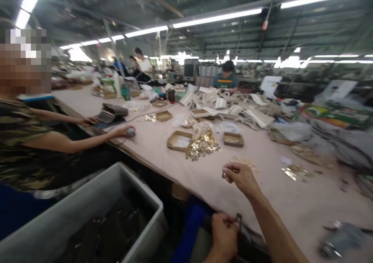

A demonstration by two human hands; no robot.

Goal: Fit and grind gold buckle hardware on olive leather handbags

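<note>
My right hand (243, 177) is raised over the pink table, its fingertips pinched on a small metal fitting (223, 174) that looks like a little rectangular frame. Lower down, at the table's front edge, my left hand (223, 232) grips a dark strap (239, 221) whose end sticks up past the fingers. The strap seems to belong to a dark piece on my lap, mostly hidden by my forearms. Just beyond my right hand lie scattered small gold parts (247, 163). A heap of shiny gold metal fittings (204, 144) is further off to the left.
Cardboard trays (233, 139) stand around the heap. A grey bin (159, 208) with dark pieces is at my left, beside a co-worker's arm (87, 138). A metal tool (346, 241) lies at the lower right. Beige straps (227, 103) are piled farther back on the table (186, 181).
</note>
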